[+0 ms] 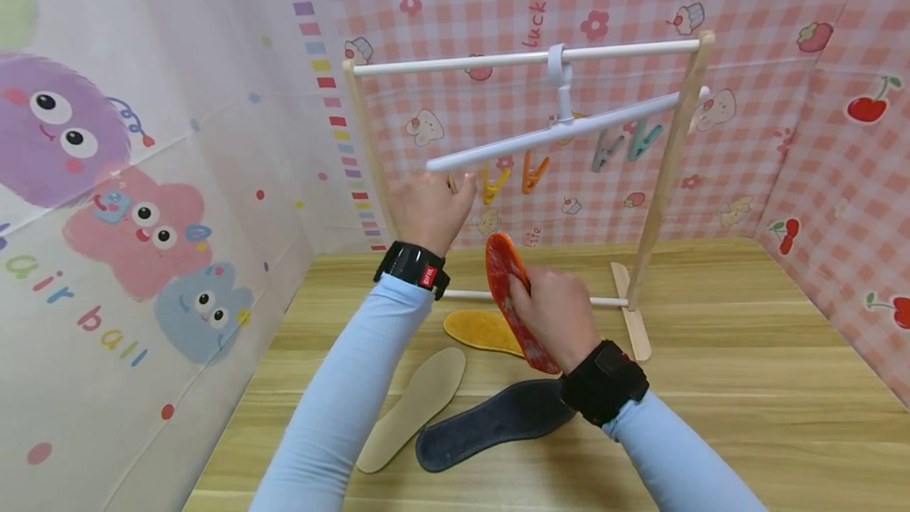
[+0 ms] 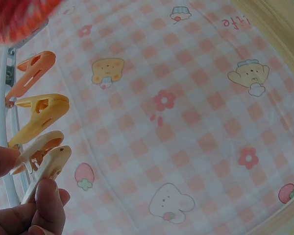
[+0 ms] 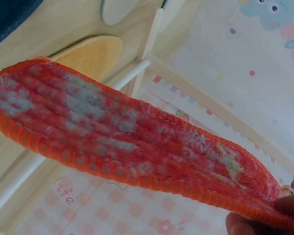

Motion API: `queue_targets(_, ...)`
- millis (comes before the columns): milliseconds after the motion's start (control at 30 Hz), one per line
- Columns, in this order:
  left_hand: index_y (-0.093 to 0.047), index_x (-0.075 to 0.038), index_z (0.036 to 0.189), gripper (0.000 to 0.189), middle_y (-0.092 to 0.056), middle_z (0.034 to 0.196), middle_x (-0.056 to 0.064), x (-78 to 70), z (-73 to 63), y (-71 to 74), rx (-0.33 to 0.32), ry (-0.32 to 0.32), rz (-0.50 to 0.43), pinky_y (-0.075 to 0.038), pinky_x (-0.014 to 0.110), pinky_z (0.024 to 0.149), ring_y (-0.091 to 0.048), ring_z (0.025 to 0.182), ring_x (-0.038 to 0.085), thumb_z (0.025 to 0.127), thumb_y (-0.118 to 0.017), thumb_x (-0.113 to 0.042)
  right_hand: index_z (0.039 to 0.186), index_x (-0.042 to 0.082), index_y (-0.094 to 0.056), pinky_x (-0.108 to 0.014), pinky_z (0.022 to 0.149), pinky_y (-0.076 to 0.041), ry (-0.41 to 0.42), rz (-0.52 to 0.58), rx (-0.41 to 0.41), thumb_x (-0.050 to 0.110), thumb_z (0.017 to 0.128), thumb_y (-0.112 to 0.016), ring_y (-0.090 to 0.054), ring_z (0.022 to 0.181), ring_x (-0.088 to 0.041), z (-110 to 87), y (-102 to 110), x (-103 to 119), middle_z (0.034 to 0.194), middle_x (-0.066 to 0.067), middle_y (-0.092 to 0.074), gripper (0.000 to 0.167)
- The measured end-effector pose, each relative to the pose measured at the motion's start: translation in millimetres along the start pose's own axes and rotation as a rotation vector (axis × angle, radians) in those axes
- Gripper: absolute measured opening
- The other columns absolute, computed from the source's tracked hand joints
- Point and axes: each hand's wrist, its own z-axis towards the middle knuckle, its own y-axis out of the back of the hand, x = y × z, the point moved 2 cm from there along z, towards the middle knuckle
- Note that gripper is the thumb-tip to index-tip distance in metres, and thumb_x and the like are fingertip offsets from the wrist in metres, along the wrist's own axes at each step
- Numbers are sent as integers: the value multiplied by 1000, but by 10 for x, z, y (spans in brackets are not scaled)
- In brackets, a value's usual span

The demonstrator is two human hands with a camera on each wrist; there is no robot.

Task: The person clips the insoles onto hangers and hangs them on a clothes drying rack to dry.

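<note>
My left hand (image 1: 430, 212) is at the low left end of a tilted white hanger (image 1: 498, 150). In the left wrist view its thumb and fingers pinch a cream clothespin (image 2: 51, 164), beside a yellow clothespin (image 2: 41, 117) and an orange clothespin (image 2: 34, 73). My right hand (image 1: 562, 314) grips a red insole (image 1: 503, 275) with an orange stitched edge and holds it raised above the table. Its fuzzy, red-and-grey face fills much of the right wrist view. The head view hides most of the cream clothespin behind the left hand.
The hanger hooks over a white rod (image 1: 455, 64) on a wooden stand (image 1: 664, 180). Grey (image 1: 607, 152) and teal clothespins (image 1: 644, 141) hang farther right. On the table (image 1: 746, 385) lie a yellow insole (image 1: 479, 330), a beige insole (image 1: 419, 405) and a dark insole (image 1: 490, 425).
</note>
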Motion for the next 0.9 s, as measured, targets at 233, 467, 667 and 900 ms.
queue_targets(233, -46, -14, 52, 52, -36, 47, -3, -69, -24, -7, -11, 13, -21, -22, 30, 42, -40, 42, 18, 95, -59, -41, 83, 0, -70, -42, 54, -54, 38, -74, -31, 19, 94, -65, -62, 56, -27, 87, -70, 56, 69, -12, -66, 22)
queue_targets(467, -46, -13, 55, 50, -36, 47, -2, -118, -33, -29, -11, -2, -31, -24, 29, 41, -39, 42, 17, 96, -59, -38, 82, -2, -68, -40, 46, -50, 78, -196, -73, 18, 92, -68, -61, 50, -27, 145, -141, 126, 67, -13, -65, 22)
queue_targets(667, -47, -13, 56, 51, -36, 47, -2, -148, -41, -25, 7, 11, -16, -24, 29, 41, -37, 41, 16, 97, -58, -42, 85, -4, -69, -37, 42, -49, 119, -284, -95, 18, 90, -71, -58, 47, -24, 202, -196, 188, 67, -12, -63, 22)
queue_targets(900, -47, -13, 54, 54, -36, 46, -2, -170, -53, -29, 11, 9, -3, -22, 27, 41, -34, 40, 14, 98, -57, -42, 81, -5, -68, -33, 39, -46, 113, -317, -91, 15, 90, -71, -55, 44, -21, 263, -229, 234, 64, -12, -62, 21)
